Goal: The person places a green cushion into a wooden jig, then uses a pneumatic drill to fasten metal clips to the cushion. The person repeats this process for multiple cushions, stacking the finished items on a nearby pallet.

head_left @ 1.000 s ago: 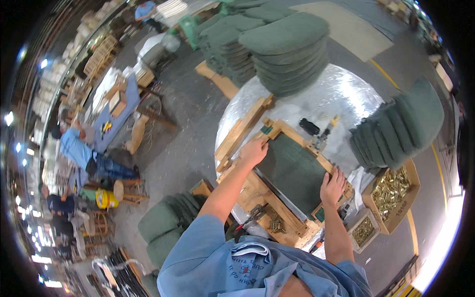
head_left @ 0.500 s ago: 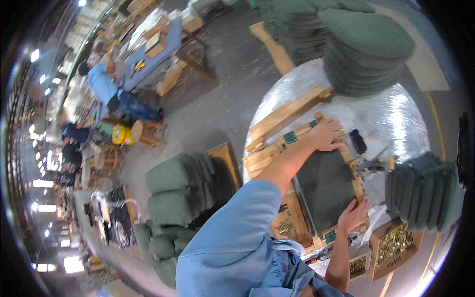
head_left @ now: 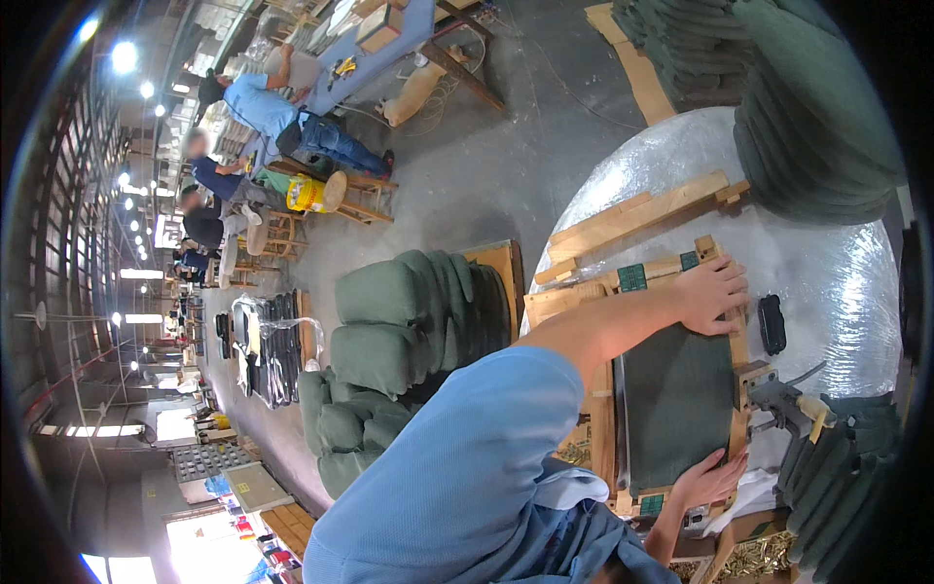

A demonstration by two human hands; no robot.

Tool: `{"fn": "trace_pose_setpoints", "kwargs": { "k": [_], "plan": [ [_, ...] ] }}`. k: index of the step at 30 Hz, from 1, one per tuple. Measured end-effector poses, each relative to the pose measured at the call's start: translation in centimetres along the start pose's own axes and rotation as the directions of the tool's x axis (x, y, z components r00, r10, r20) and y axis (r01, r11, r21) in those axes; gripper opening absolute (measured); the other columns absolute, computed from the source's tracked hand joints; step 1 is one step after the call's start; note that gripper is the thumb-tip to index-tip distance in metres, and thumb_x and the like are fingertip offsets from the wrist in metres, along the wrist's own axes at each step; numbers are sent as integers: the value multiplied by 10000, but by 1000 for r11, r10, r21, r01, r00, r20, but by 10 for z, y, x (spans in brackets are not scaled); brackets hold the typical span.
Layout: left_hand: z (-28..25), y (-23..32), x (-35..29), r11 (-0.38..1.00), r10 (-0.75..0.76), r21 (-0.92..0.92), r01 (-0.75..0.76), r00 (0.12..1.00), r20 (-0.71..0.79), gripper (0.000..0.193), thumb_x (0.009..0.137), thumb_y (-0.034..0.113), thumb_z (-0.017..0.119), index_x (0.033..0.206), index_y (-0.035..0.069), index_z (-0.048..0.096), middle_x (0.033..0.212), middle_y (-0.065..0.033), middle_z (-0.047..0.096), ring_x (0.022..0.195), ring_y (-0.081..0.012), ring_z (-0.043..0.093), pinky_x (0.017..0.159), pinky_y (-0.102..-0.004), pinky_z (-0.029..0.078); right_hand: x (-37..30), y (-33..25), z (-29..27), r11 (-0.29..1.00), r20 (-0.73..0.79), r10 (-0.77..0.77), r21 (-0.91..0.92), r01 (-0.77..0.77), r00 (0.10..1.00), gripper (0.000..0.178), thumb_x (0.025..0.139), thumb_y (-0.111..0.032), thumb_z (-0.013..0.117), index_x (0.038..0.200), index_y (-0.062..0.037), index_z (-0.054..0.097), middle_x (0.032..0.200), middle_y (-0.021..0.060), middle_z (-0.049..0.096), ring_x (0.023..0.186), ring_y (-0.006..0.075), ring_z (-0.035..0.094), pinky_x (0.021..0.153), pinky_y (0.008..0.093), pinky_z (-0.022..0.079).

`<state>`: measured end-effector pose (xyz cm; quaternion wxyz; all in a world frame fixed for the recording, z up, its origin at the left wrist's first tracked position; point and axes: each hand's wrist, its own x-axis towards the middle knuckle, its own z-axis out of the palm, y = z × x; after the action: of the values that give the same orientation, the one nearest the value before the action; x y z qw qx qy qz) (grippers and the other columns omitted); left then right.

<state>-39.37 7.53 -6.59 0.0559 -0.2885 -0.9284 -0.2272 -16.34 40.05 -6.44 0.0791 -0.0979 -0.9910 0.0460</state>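
Two small green rectangular labels (head_left: 632, 277) are sitting on the top bar of a wooden frame (head_left: 600, 428) at centre right of the frame, and another green label (head_left: 652, 504) is showing at the frame's lower edge. A yellow bucket (head_left: 307, 193) is standing in the upper left, near seated people in blue shirts. A pale flat box (head_left: 255, 486) is lying at lower left.

The wooden frame is lying on a round table covered in shiny plastic wrap (head_left: 827, 273), right of centre, with a dark green fabric panel (head_left: 678, 404) filling it. The left hand (head_left: 712, 292) is reaching across from the lower middle on a long bare forearm, resting open and flat, fingers spread, on the frame's upper right corner and the panel's top edge. The right hand (head_left: 708, 479) is coming up from the lower edge, open with fingers pressing against the panel's bottom edge; neither hand is gripping anything.

A black oblong object (head_left: 771, 323) is lying just right of the left hand. A grey stapling tool (head_left: 783, 401) is lying at the frame's right side. Stacks of green cushions (head_left: 817, 107) are rising at upper right, and more (head_left: 409, 311) are piled left of the table.
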Motion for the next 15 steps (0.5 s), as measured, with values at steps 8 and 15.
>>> {"fn": "trace_pose_setpoints", "kwargs": {
  "k": [8,15],
  "plan": [
    [2,-2,-1,999,8,-42,-8,1000,-10,619,1010,587,562,1368,93,662,1463,-172,599,1507,-386,438,1294,-588,237,2,-3,0,1000,8,21,-4,-21,1000,589,1153,-485,427,1588,-96,506,1606,148,519,1489,357,475,1196,544,349],
    [-1,-2,-4,998,-3,-58,4,1000,15,625,997,589,576,1367,93,665,1448,-175,601,1502,-399,434,1293,-588,230,-1,-7,-4,997,22,54,58,-55,998,569,1156,-483,427,1577,-111,518,1604,132,517,1482,336,482,1203,548,344]
  ]
}}
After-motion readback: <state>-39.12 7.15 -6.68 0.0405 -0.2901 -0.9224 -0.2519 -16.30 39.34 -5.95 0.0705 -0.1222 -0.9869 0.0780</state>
